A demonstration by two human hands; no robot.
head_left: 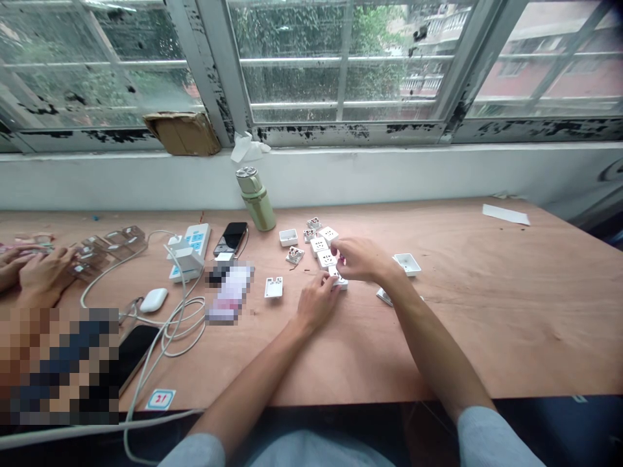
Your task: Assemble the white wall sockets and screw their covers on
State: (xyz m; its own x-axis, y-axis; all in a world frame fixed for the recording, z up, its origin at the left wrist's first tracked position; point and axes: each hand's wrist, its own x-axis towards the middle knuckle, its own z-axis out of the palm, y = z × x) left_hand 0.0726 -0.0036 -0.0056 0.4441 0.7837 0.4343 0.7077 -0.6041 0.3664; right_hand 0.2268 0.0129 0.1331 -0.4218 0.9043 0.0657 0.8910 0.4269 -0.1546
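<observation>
Presently, the socket unit [339, 283] sits on the wooden tabletop [511, 311], at the near end of a cluster of white socket faces [326, 260]. The left hand [314, 299] grips the unit's left side with closed fingertips. The right hand [359, 258] bends over it, fingers curled; a small pink-red spot shows near them, but from where I stand I cannot tell whether they grip a tool, a part or nothing.

Slippage: the left fingertips appear to brace mainly one side. Should the right hand press off-centre, the unit could turn or skid into the neighbouring socket face.

Lost parts: small dark pieces [293, 268] lie loose near the left hand, beside a metal-fitted insert [294, 255]. A sideways sweep could scatter them, and they are small enough to overlook.

Forearm contact: a white piece [383, 296] lies partly hidden by the right forearm [423, 324], and an open white housing [407, 264] lies just beyond. A careless elbow movement could drag either out of place.

Misalignment: the right hand covers part of the unit, so a part seated crookedly there could pass unnoticed.
</observation>
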